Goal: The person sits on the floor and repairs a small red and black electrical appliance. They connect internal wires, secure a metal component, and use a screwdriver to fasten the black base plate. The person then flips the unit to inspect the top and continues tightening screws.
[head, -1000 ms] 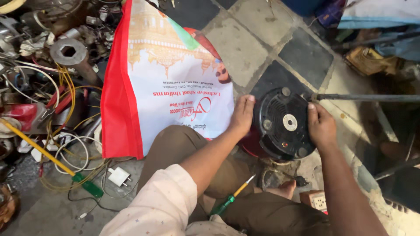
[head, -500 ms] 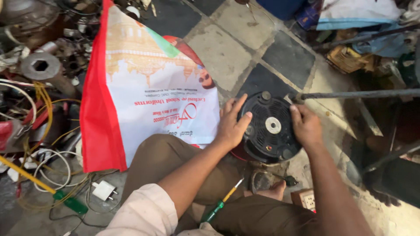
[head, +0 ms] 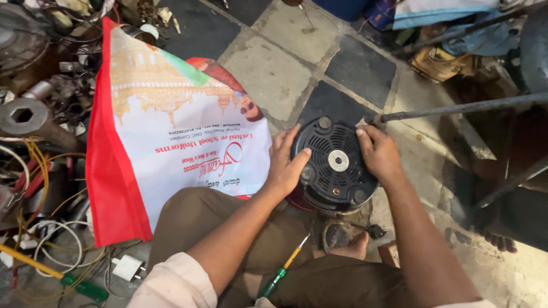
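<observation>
My left hand (head: 283, 165) rests on the left edge of the round black appliance base (head: 337, 165), fingers spread and curved loosely over its vented underside, the thumb lying across the slots toward the centre. It is not closed into a fist; it cups the rim rather than clamps it. My right hand (head: 378, 155) sits on the opposite edge, fingers bent over the top right of the rim, the thumb pointing in toward the small white hub (head: 338, 161) at the middle. Between my two hands the base lies bottom-up, its round feet showing along the rim, and a red body (head: 297, 201) shows just below my left wrist; how it joins the black part I cannot quite tell from here.

The base sits on the tiled floor (head: 274, 74) just ahead of my knees. To the left of my left hand, touching its back, lies a white and red printed bag (head: 171, 148). Beyond my right hand a dark metal rod (head: 456, 108) runs off to the right. Below my left forearm a screwdriver with a green and yellow handle (head: 282, 271) rests against my trousers. Well to the left of both hands is a heap of wires and metal parts (head: 40, 171), with a white plug (head: 127, 267) near it.
</observation>
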